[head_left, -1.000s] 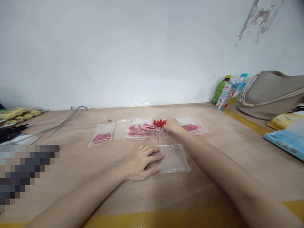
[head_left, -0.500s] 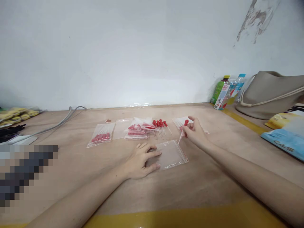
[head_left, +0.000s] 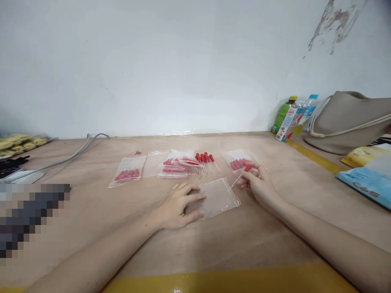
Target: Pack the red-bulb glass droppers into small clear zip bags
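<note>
My left hand (head_left: 185, 206) lies flat with fingers spread, its fingertips on the left part of a clear zip bag (head_left: 215, 197). Between the fingers of my right hand (head_left: 258, 183) is a dropper (head_left: 248, 167) with a red rubber bulb. Its thin clear tube slants down to the left, the tip close to the bag's zip edge. Several loose droppers (head_left: 206, 158) lie beyond the bag. Filled bags of red-bulbed droppers lie about: one bag (head_left: 126, 173) at left, a stack (head_left: 177, 165) in the middle, and another bag (head_left: 240, 159) behind my right hand.
Drink bottles (head_left: 285, 118) and a grey-beige bag (head_left: 345, 118) stand at the back right. A blue and yellow packet (head_left: 366, 179) lies at the right edge. A grey cable (head_left: 76, 154) runs along the left, near yellow packets (head_left: 24, 144). Yellow tape (head_left: 198, 280) lines the front edge.
My right hand has moved right and slightly lower, tilting the dropper flatter, its tip now near the bag's zip edge. My left hand stays on the bag.
</note>
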Tool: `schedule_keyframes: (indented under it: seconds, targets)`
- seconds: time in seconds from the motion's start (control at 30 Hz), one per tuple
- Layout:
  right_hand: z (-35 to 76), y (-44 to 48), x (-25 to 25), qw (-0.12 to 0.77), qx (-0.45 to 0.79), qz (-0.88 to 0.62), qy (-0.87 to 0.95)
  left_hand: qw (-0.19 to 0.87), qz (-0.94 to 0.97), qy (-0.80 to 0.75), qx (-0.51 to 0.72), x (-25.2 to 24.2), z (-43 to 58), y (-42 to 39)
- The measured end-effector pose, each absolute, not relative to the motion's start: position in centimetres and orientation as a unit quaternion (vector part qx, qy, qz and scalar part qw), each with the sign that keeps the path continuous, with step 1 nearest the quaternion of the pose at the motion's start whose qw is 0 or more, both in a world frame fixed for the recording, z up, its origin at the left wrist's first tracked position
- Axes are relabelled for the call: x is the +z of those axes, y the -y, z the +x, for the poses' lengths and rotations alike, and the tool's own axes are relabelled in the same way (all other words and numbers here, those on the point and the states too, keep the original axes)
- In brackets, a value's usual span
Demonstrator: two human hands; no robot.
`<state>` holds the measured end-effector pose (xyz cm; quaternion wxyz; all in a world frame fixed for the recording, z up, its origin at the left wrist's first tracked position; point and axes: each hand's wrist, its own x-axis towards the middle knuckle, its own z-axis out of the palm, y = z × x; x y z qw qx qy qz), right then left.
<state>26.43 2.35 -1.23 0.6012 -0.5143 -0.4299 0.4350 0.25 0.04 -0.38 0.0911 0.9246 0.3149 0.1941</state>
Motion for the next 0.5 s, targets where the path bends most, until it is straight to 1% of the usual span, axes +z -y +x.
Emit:
schedule_keyframes:
  seconds: [0.13, 0.23, 0.37, 0.5]
  targets:
    - [26.6, -1.6, -1.3, 0.561, 0.528, -0.491, 0.406, 0.091, 0.924, -0.314, 0.199, -0.3, 0.3, 0.0]
    - [27.1, -1.4, -1.5, 0.524, 0.565, -0.472, 0.429, 0.093, 0.924, -0.318, 0.194, -0.2, 0.3, 0.0]
    - [28.0, -1.6, -1.7, 0.448, 0.561, -0.448, 0.533, 0.097, 0.924, -0.316, 0.190, -0.1, 0.2, 0.0]
    - [28.4, -1.5, -1.5, 0.450, 0.530, -0.395, 0.600, 0.094, 0.925, -0.315, 0.190, 0.0, 0.3, 0.0]
